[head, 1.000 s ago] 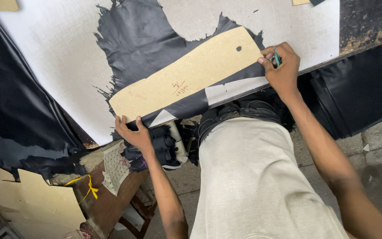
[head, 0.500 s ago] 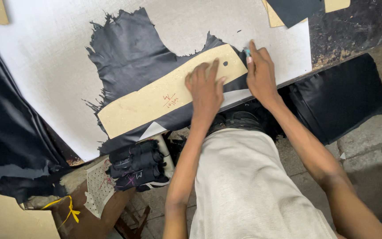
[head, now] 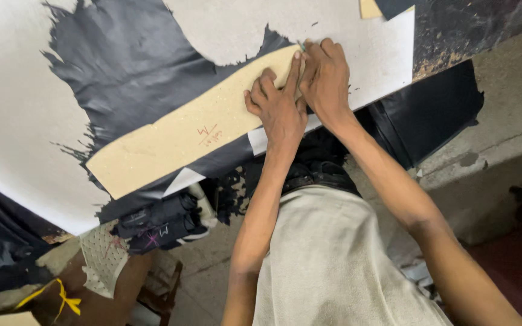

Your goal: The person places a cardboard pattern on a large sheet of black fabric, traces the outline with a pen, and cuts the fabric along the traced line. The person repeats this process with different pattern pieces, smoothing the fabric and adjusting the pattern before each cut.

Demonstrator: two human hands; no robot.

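Head view: left hand pressed flat, fingers spread, on the tan template, which lies on black leather on the white worktop. Right hand curled shut round a small tool (only its tip shows) at the template's end, touching the left hand.

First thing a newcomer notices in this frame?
Both hands pressed together at the right end of a long tan card template: the left hand flat on it, the right hand beside it gripping a small tool too hidden to identify. The template lies slantwise on a ragged black leather hide spread over the white tabletop.
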